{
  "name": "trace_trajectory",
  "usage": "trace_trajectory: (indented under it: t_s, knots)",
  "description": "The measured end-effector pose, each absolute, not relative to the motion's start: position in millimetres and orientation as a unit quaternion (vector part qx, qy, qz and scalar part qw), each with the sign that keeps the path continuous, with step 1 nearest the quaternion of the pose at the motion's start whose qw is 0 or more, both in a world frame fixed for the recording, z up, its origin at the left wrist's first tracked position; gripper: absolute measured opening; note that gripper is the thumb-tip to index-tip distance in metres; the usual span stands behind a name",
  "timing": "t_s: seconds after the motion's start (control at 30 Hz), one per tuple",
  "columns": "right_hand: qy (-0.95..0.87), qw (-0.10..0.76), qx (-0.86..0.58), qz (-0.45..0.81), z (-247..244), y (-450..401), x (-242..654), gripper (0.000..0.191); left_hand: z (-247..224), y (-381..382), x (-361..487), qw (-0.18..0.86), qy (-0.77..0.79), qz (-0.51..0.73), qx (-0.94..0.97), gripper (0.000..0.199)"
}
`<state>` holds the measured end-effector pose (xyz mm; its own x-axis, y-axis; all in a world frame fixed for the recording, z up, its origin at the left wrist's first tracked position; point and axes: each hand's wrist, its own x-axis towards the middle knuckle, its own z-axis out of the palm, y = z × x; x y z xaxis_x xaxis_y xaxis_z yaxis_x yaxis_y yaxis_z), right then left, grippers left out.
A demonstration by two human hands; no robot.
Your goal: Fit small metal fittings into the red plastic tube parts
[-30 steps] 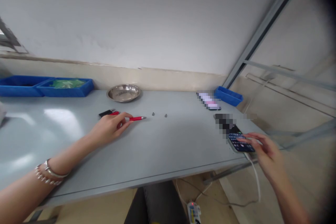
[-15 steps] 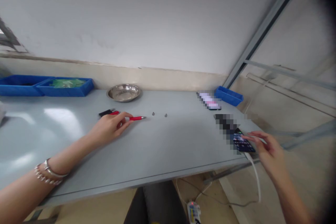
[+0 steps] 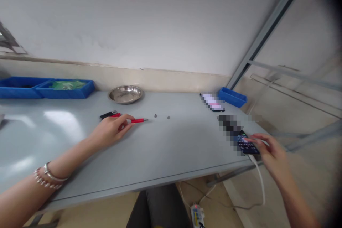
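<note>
My left hand [image 3: 114, 129] rests on the grey table and pinches a red pen [image 3: 138, 120] whose metal tip points right. Behind its fingers lie a black pen-like piece [image 3: 106, 115] and a red one, partly covered by the hand. Two small dark bits, a left one [image 3: 155, 115] and a right one [image 3: 168, 117], sit just past the pen tip. At the table's right edge my right hand [image 3: 269, 149] has its fingers apart, a fingertip on the lit screen of a phone [image 3: 248, 146]. Part of the phone is blurred out by pixels.
A steel dish [image 3: 125, 94] stands near the wall. Left of it are blue bins, one holding green packets [image 3: 66, 84]. A second phone [image 3: 213, 102] and a small blue bin [image 3: 232, 97] lie at the back right. A white cable [image 3: 262, 181] hangs off the edge toward a power strip [image 3: 197, 215].
The view has shifted very slightly. Both hands stay essentially in place, the left still on the pen and the right still at the phone screen.
</note>
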<state>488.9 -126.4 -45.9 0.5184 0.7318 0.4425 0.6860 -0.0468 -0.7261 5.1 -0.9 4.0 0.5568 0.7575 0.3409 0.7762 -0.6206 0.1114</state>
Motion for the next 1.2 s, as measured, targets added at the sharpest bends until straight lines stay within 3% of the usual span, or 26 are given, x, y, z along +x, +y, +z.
trace_trajectory:
  t_s: [0.47,0.73,1.2]
  knots:
    - [-0.459,0.565,-0.683,0.053,-38.7,-130.0,481.0,0.026,3.2,0.6,5.2,0.018,-0.435,-0.182,-0.881,0.029]
    - [-0.441,0.553,-0.706,0.028,-36.5,-133.6,478.9,0.027,2.8,0.8,4.4,0.029,-0.43,-0.186,-0.883,0.03]
    - [-0.459,0.601,-0.643,0.122,-41.2,-136.9,476.2,0.023,3.6,0.0,5.9,0.026,-0.442,-0.178,-0.879,0.03]
